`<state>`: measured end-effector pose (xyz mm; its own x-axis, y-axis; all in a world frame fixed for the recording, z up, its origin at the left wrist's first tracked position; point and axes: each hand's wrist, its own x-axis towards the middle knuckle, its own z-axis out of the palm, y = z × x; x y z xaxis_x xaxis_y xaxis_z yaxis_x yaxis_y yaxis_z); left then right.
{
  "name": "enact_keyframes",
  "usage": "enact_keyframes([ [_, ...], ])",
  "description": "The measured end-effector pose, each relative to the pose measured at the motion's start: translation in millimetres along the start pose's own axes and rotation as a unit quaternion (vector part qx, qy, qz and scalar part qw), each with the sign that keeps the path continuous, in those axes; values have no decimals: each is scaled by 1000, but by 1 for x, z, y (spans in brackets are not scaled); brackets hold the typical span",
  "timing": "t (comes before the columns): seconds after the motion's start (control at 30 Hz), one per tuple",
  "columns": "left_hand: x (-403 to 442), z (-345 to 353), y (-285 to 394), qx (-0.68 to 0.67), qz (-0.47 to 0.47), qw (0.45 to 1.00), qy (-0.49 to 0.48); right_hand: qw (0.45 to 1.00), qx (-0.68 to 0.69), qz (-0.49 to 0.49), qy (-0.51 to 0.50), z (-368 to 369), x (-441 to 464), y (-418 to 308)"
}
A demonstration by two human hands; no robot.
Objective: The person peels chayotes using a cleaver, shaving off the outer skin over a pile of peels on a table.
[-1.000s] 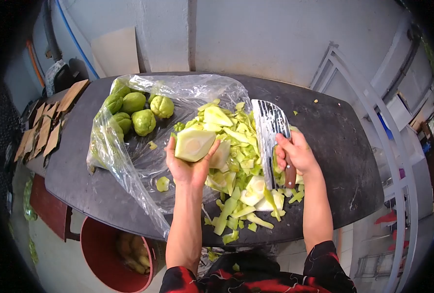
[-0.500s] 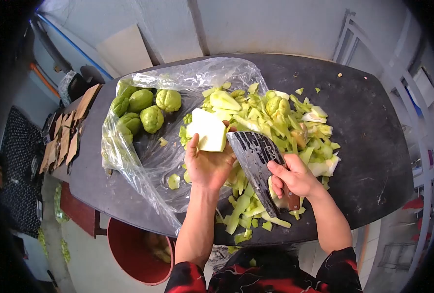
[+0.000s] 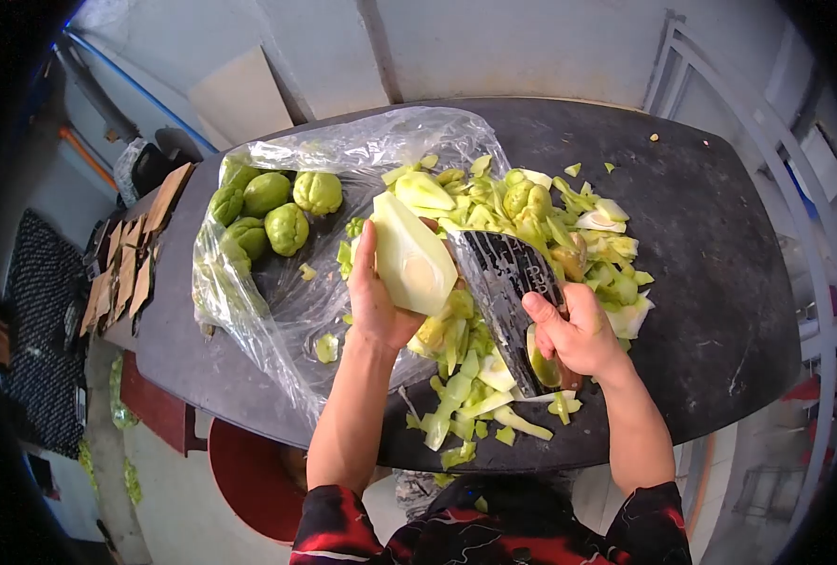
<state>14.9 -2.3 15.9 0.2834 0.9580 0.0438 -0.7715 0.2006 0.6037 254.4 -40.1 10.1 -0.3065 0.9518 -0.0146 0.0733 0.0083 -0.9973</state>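
Observation:
My left hand (image 3: 378,306) is closed around a peeled chayote (image 3: 409,256), its pale cut face with a seed mark turned up. My right hand (image 3: 577,330) grips a cleaver (image 3: 508,292) with a dark, scuffed blade, its handle mostly hidden by the fingers. The blade slants between the two hands, its top edge close beside the chayote. Beneath both hands lies a heap of green chayote peelings (image 3: 466,377). Unpeeled green chayotes (image 3: 287,229) rest at the left in a clear plastic bag (image 3: 277,320).
The dark table (image 3: 701,311) has a rounded edge near my body. Below it on the floor stands a red bucket (image 3: 249,480). Broken brown boards (image 3: 136,264) lie off the left end. A white metal railing (image 3: 767,122) stands at the right.
The chayote in my left hand has turned, and now shows a longer face with the seed mark. The cleaver has shifted slightly right and sits more upright.

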Motion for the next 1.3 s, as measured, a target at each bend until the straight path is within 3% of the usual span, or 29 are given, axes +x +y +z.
enact_keyframes([
  [0.2, -7, -10, -11, 14, -12, 997, 73, 999, -25, 28, -14, 3, 2, 6],
  [0.4, -17, -18, -10, 21, -21, 998, 49, 1000, 7, 29, -4, 6, 3, 12],
  [0.47, -19, -10, -10, 30, -23, 994, 101, 1000, -2, 25, 1, 7, 2, 12],
  [0.63, -20, -7, -8, 6, 7, 997, 74, 1000, 5, 0, 2, 8, -3, 9],
  [0.7, -22, -9, -6, 29, 6, 999, 15, 1000, 10, 2, 1, 8, -5, 6],
  [0.9, -24, -3, -6, 42, 18, 996, 75, 1000, -10, -1, 6, 14, -5, 7],
  [1.3, -28, 2, -15, 70, 27, 992, 99, 1000, -19, -6, -6, 12, -4, 8],
])
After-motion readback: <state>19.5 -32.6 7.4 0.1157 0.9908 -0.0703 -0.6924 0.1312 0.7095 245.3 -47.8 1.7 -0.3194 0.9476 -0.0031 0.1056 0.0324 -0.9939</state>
